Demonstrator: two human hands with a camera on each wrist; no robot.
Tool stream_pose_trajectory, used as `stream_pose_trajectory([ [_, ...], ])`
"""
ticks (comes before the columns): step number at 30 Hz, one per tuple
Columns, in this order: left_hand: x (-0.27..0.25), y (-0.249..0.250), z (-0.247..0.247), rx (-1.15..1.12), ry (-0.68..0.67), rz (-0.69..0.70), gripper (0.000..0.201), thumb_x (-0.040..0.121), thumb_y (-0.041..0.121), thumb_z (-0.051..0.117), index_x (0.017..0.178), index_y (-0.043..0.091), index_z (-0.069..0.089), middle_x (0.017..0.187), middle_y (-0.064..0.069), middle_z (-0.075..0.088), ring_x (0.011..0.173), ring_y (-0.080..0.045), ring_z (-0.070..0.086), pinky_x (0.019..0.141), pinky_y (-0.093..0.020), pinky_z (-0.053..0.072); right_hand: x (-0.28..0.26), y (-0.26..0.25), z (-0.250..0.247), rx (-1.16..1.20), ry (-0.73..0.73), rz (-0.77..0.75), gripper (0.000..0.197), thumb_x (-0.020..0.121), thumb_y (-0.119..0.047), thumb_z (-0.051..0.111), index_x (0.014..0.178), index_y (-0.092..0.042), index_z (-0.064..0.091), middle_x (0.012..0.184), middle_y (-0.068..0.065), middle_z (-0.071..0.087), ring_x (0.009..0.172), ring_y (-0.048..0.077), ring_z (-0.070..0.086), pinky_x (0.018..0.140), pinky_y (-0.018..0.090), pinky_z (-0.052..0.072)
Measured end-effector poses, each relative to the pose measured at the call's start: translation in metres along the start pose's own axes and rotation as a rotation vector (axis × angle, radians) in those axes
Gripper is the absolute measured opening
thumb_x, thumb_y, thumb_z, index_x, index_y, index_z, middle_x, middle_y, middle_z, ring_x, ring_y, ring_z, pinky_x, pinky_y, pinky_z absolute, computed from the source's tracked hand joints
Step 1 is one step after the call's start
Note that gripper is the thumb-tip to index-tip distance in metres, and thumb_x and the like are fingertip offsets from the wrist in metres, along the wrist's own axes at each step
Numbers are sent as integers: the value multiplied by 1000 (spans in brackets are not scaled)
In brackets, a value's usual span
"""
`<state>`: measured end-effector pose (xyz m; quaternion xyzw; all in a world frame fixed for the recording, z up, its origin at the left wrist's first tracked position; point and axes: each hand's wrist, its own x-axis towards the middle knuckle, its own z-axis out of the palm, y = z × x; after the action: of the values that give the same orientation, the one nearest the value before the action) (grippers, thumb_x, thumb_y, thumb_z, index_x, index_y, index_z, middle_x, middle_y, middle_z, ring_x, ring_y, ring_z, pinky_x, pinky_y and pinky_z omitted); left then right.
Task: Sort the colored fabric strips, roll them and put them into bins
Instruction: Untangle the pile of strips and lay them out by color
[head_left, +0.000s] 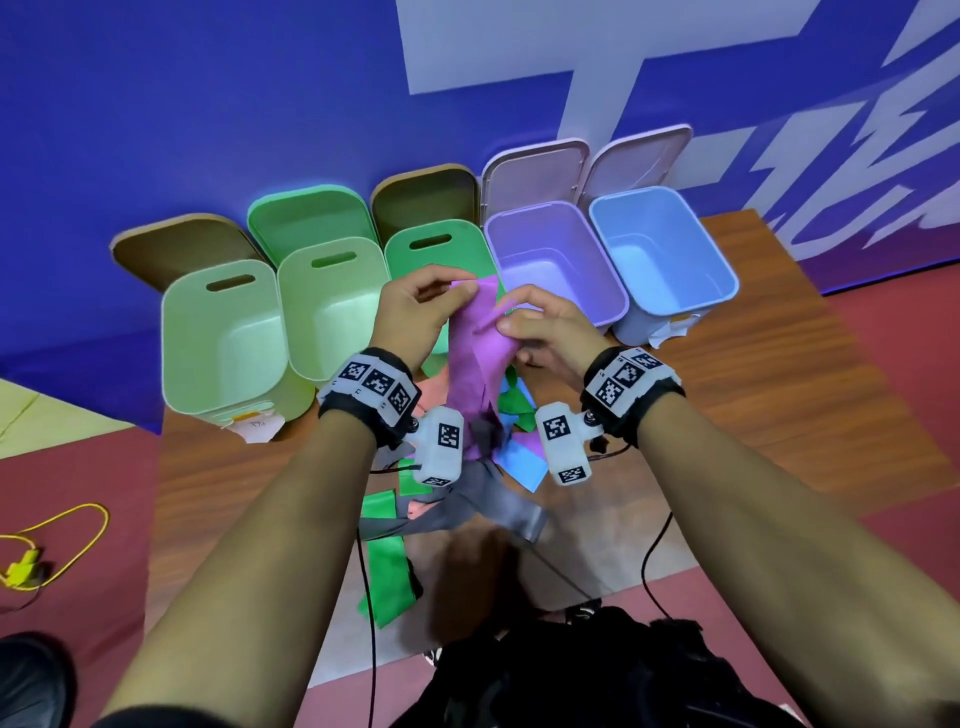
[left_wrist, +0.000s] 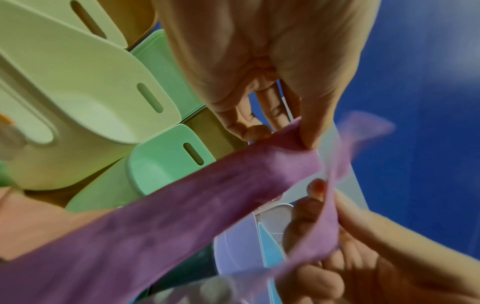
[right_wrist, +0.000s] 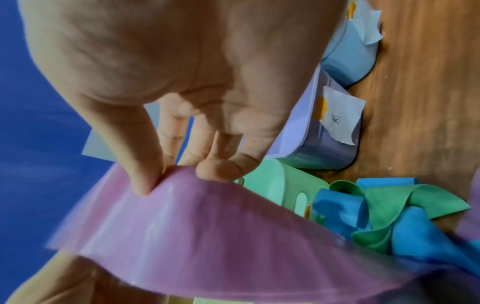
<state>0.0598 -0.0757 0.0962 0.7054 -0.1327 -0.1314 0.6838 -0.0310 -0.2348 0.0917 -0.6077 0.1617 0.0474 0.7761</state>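
Purple fabric strip (head_left: 475, 338) hung between both hands, raised above the heap of loose strips (head_left: 467, 467) on the wooden table (head_left: 753, 389), its lower length trailing down toward the wrists. Left hand (head_left: 415, 306) pinched its top edge between thumb and fingertips; right hand (head_left: 545, 325) pinched the same end just beside it, thumb over the cloth. It looked thin, light and limp, draping and creasing freely, so it would likely roll best from a squared end held at both corners, kept taut. Its surface seemed slightly slick in the right wrist view, though blur made that uncertain. Just beyond the right hand stood the open lilac bin (head_left: 556, 260), the likely home for this colour, with a blue bin (head_left: 665, 249) beside it and three green bins (head_left: 332, 301) beyond the left hand.
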Motion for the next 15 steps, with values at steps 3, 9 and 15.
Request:
stream_pose_trajectory([
  [3,2,5,0,-7,2,-2,11,84,1,73,88,12,74,83,0,72,77,-10,65,77,-28,54,-1,-7,3,-56,3,-3,19,90,-5,66,83,-21,59,69,-2,57,55,7,50,52,17,39],
  [9,0,14,0,-43,0,-18,10,84,1,73,89,10,74,88,-11,72,80,-17,66,75,-32,56,3,-19,8,-96,26,-96,17,90,-14,71,80,-24,63,70,3,57,59,15,48,56,24,41],
  [15,3,25,2,-62,-3,10,9,86,3,72,94,8,74,98,-19,72,83,-22,67,74,-35,56,-1,-35,11,-129,39,-146,12,94,-10,65,89,-21,62,72,3,59,61,15,52,62,27,42],
])
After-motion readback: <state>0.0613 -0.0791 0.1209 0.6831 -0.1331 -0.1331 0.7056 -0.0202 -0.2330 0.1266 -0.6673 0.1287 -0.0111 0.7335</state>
